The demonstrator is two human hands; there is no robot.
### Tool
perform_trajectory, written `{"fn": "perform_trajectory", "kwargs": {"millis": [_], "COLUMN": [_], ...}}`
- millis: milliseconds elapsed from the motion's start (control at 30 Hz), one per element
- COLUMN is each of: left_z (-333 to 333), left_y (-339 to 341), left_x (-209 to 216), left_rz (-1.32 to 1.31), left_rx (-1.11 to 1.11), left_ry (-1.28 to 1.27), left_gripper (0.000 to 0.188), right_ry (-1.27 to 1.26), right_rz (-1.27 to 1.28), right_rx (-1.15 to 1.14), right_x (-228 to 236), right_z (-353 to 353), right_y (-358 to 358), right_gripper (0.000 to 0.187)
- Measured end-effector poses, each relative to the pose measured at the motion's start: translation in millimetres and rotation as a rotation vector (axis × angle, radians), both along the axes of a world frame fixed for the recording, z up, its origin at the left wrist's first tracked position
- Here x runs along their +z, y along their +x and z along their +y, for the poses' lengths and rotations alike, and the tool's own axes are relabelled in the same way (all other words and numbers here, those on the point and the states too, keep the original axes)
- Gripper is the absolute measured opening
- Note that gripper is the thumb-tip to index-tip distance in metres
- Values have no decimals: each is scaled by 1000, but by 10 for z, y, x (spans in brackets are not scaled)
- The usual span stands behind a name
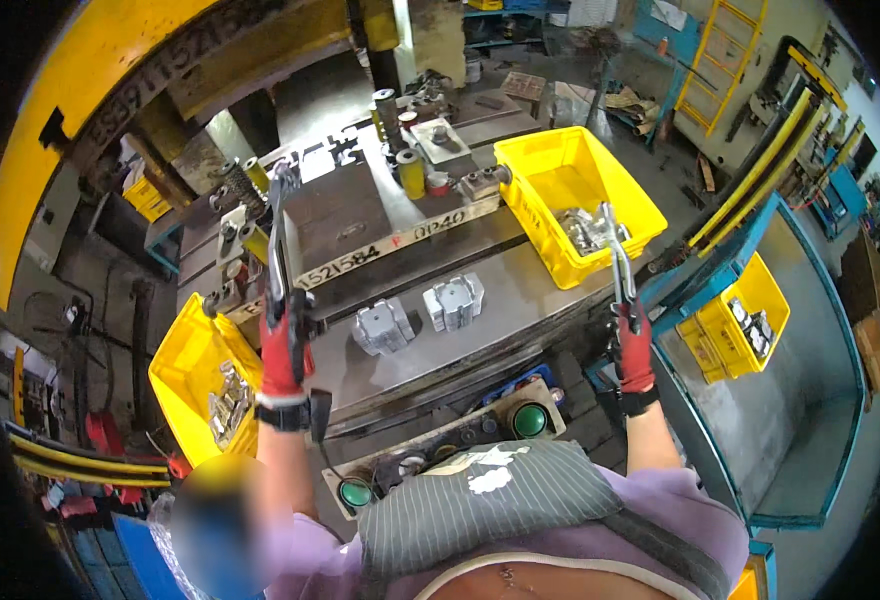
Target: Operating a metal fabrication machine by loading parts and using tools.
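My left hand (pixel 282 355), in a red glove, is closed around long metal tongs (pixel 278 250). Their tips point away from me, by the left end of the press die (pixel 340 215); whether they grip anything I cannot tell. In my right hand (pixel 633 350), also red-gloved, is a second pair of metal tongs (pixel 620 265). Its tips are at the front right of a yellow bin (pixel 525 190) with small shiny metal parts (pixel 580 232) inside. Between my hands, two blocks of grey metal pieces, a left one (pixel 383 326) and a right one (pixel 453 302), sit on the press bed.
At the left hangs or stands another yellow bin (pixel 175 365) with metal parts. A control bar with green buttons (pixel 530 420) lies close to my body. To the right is a blue-framed metal cart (pixel 800 430) with a yellow bin (pixel 710 345). Yellow posts (pixel 412 175) rise around the die.
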State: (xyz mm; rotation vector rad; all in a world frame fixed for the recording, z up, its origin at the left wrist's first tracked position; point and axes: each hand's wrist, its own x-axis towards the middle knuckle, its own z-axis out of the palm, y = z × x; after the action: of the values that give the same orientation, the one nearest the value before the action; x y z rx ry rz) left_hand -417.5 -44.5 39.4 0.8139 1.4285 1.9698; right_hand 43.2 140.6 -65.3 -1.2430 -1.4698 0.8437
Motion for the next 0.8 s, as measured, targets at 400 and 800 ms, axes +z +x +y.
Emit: {"fn": "perform_trajectory", "kwargs": {"millis": [400,800], "left_z": [-2751,-2058], "left_y": [39,535], "left_x": [-950,-647], "left_rz": [674,67], "left_rx": [706,539], "left_ry": [-613,-493], "left_gripper": [31,45], "right_ry": [51,-130], "right_rz": [272,-298], "right_rx": [315,885], "right_x": [-248,531], "right_z": [-434,-1175], "right_y": [-545,-1314], "right_gripper": [41,62]}}
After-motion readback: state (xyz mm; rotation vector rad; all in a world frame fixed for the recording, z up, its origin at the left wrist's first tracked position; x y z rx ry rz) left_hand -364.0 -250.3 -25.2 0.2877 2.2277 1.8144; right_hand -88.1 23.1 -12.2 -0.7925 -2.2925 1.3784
